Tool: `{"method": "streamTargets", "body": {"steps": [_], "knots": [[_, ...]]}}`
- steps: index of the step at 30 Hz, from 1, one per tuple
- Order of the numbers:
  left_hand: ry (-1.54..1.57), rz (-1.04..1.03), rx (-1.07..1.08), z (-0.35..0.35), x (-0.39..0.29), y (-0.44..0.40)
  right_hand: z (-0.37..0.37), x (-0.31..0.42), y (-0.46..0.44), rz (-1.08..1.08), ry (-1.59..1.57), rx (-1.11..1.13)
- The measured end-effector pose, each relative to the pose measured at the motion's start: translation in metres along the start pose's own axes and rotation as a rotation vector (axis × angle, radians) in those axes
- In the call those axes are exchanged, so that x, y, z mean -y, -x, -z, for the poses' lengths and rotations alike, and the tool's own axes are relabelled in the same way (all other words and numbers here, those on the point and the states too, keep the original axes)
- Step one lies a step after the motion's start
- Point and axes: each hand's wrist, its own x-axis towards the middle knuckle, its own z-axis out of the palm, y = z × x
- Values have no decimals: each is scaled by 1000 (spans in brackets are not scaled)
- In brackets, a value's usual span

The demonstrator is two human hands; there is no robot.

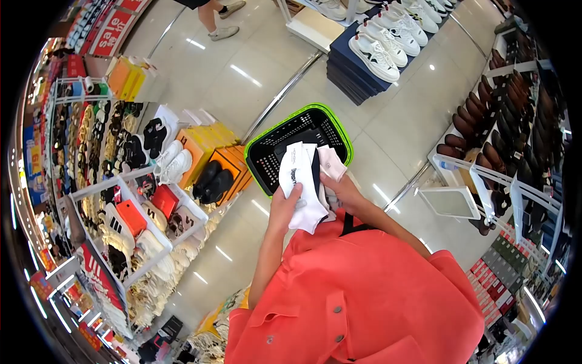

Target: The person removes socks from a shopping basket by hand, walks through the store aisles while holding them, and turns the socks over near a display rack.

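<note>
In front of the coral-red shirt, my left hand (284, 208) is closed on white socks (301, 188) with black lettering and a paper label at the top. My right hand (343, 190) grips pale pink socks (331, 162), its thumb on their front. A strip of dark fabric shows between the white and pink pairs. Both bundles overlap the near part of a black shopping basket (259, 153) with a lime-green rim. Something dark lies inside the basket, partly hidden by the socks. A black strap (348, 223) shows below my right hand.
White sneakers (374, 54) stand on a stack of dark blue boxes (350, 76) ahead. Shoe shelves with orange boxes (221, 173) flank the left. Racks of brown and black shoes (476, 112) and a tilted mirror (450, 202) are at right. Another person's legs (209, 18) show at the top.
</note>
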Motion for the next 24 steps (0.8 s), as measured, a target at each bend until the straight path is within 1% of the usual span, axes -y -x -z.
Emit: {"method": "streamTargets", "body": {"steps": [1,3,5,6,7,9,10,11,12,13,14,15,16,18,19,20,21,22,23,24], "knots": [[-54,-40,-23,0,5,1,-2,-2,2,7,5,9],[-164,-207,-69,-6,10,3,-4,-2,1,6,23,35],[-107,-228,-65,-9,15,1,-5,-1,0,25,48,36],[-204,-274,-88,-11,15,0,-5,-3,-5,96,73,65],[-302,-313,-112,-10,17,2,-5,-1,-6,58,226,50],[-441,-317,-92,-2,26,4,-3,-11,-19,196,372,105],[-505,-488,-82,8,42,-5,4,-18,-27,157,556,14],[-341,-302,29,16,32,4,-9,-6,-23,223,414,60],[-106,-199,154,25,37,3,-10,-9,-28,190,253,63],[-150,-44,116,33,29,14,-1,-7,-31,2,183,110],[-7,-97,62,45,40,17,4,1,-32,-170,230,112],[9,-118,-42,56,49,15,-2,12,-27,-164,176,163],[33,-126,-151,70,62,16,-2,17,-27,-179,195,187],[125,-77,-388,106,114,0,8,25,-31,-225,259,229],[188,-28,-444,127,141,-12,10,29,-31,-221,290,254],[254,44,-500,147,179,-18,15,30,-32,-244,326,205],[258,-16,-531,164,219,-25,26,28,-29,-291,362,143],[120,-7,-574,173,238,-25,33,29,-20,-376,369,140],[14,-53,-582,182,263,-30,32,33,-15,-458,377,139],[-65,-171,-588,196,306,-43,33,29,-5,-456,376,72]]}}
